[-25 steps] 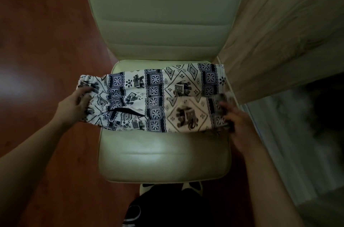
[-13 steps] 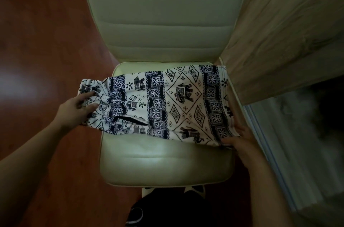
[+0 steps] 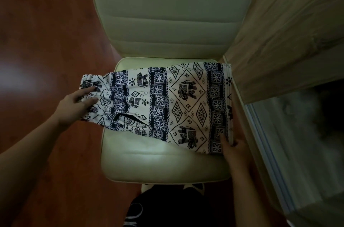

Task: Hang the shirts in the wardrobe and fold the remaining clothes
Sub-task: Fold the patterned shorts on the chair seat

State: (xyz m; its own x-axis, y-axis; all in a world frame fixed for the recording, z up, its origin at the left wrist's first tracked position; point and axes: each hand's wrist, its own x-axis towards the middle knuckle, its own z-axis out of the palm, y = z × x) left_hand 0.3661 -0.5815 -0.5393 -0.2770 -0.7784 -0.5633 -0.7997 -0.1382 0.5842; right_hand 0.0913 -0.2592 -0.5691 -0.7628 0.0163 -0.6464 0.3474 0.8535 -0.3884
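Flap's gone now: the folded-over piece from a second ago has been laid out, and the patterned trousers (image 3: 167,104) lie spread flat across the chair seat (image 3: 158,161). Starting on the left, there's dark red wooden floor (image 3: 46,40), and over it my left hand (image 3: 74,104), released, fingers straight and resting flat on the gathered waistband (image 3: 91,85), which sticks out past the seat's left edge. Moving along, the cloth covers the back half of the seat, white with dark bands and elephants, and a pocket slit (image 3: 128,117) shows near its front edge. The pale padded chair back (image 3: 167,22) rises behind it. Over on the right, the fabric reaches the seat's right edge, and my right hand (image 3: 236,150) is grasping its near right corner in a pinch, thumb on top, the other fingers hidden beneath. Furthest right, a light wood panel (image 3: 288,31) stands just beside the chair.
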